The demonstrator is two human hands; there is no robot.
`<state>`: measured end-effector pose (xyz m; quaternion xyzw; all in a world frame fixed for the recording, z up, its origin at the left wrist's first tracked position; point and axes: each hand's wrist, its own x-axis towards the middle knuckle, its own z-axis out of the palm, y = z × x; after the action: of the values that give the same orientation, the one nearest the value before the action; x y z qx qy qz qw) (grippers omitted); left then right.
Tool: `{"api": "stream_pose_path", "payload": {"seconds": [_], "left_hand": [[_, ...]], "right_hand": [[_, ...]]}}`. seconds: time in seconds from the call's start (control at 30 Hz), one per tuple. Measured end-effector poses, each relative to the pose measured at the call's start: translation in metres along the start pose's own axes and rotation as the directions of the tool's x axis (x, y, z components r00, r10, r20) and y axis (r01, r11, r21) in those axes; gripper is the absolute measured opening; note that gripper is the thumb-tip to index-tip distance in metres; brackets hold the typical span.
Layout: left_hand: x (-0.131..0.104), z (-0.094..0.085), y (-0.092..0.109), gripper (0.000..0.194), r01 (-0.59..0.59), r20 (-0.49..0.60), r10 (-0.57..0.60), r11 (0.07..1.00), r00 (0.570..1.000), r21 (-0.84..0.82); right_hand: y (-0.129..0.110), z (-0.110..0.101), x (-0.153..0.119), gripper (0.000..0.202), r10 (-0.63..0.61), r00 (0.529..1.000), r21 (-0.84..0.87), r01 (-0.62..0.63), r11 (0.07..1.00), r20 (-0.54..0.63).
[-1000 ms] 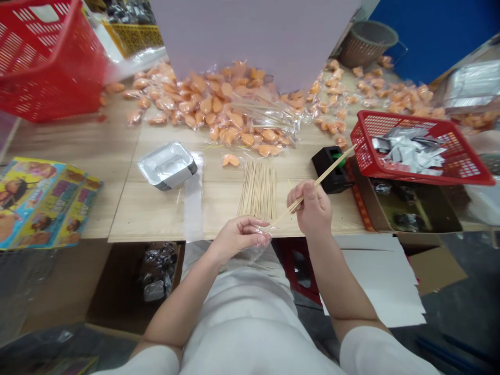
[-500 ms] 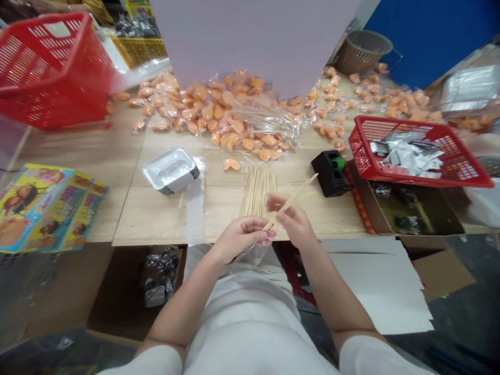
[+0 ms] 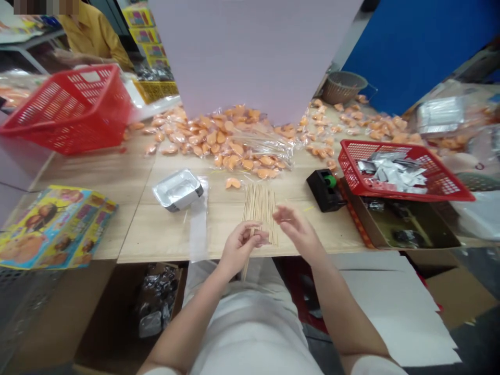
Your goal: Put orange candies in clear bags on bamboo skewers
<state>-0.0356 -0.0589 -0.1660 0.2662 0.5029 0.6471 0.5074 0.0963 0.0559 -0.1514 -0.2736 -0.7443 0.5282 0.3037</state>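
My left hand [image 3: 239,246] is closed around a few thin wooden sticks [image 3: 245,272], whose ends stick out below it toward my lap. To its right my right hand [image 3: 297,229] is raised with its fingers apart, holding nothing I can see. Between and beyond the hands, a layer of wooden sticks [image 3: 258,202] lies side by side on the table [image 3: 160,229]. Just past those sticks is a single orange piece in clear wrap [image 3: 233,183]. A foil tray [image 3: 177,190] rests to the left, close to a clear plastic strip [image 3: 199,224].
Many wrapped orange pieces [image 3: 211,138] are heaped at the back. A black tape dispenser [image 3: 326,191] stands right of the sticks, beside a red basket [image 3: 441,182] of silver packets. Printed boxes [image 3: 50,224] and another red basket [image 3: 89,125] are at left. A person [image 3: 91,31] is far left.
The sticks in my left hand slanted up to the right; now they point down toward my lap. My right hand has moved away rightward and its fingers are apart. The view has tilted up.
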Motion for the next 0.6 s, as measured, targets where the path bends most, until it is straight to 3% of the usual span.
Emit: {"api": "stream_pose_path", "payload": {"seconds": [0.1,0.23,0.33,0.37,0.43,0.5,0.53,0.6], "left_hand": [[-0.002,0.002,-0.004,0.036,-0.036,-0.005,0.036,0.999,0.999,0.025],[-0.005,0.008,-0.007,0.034,-0.041,0.012,0.041,0.998,0.999,-0.046],[-0.005,0.01,-0.009,0.026,-0.049,-0.084,0.042,0.995,0.996,-0.082],[-0.005,0.01,-0.01,0.026,-0.042,-0.132,0.032,0.996,0.991,-0.074],[-0.006,0.01,-0.01,0.024,-0.049,-0.205,0.051,0.999,0.978,0.012],[-0.009,0.009,-0.01,0.02,-0.109,-0.21,0.153,0.972,0.966,0.208],[-0.011,0.008,-0.01,0.02,-0.154,-0.186,0.223,0.933,0.957,0.325],[-0.014,0.007,-0.01,0.022,-0.238,-0.111,0.342,0.819,0.933,0.523]], "right_hand": [[-0.008,0.005,-0.001,0.019,0.059,0.996,-0.139,-0.049,0.989,0.072],[-0.016,0.017,-0.002,0.018,-0.073,0.997,-0.334,0.072,0.94,0.009],[-0.012,0.02,-0.006,0.013,-0.193,0.981,-0.457,0.177,0.872,0.011],[-0.01,0.021,-0.008,0.008,-0.276,0.961,-0.508,0.221,0.832,-0.034],[-0.007,0.022,-0.013,0.007,-0.486,0.867,-0.633,0.317,0.706,-0.108],[-0.008,0.023,-0.019,0.02,-0.639,0.766,-0.737,0.394,0.549,-0.067],[-0.009,0.024,-0.022,0.023,-0.67,0.742,-0.764,0.424,0.486,-0.014],[-0.014,0.025,-0.024,0.024,-0.672,0.738,-0.786,0.453,0.42,0.067]]}}
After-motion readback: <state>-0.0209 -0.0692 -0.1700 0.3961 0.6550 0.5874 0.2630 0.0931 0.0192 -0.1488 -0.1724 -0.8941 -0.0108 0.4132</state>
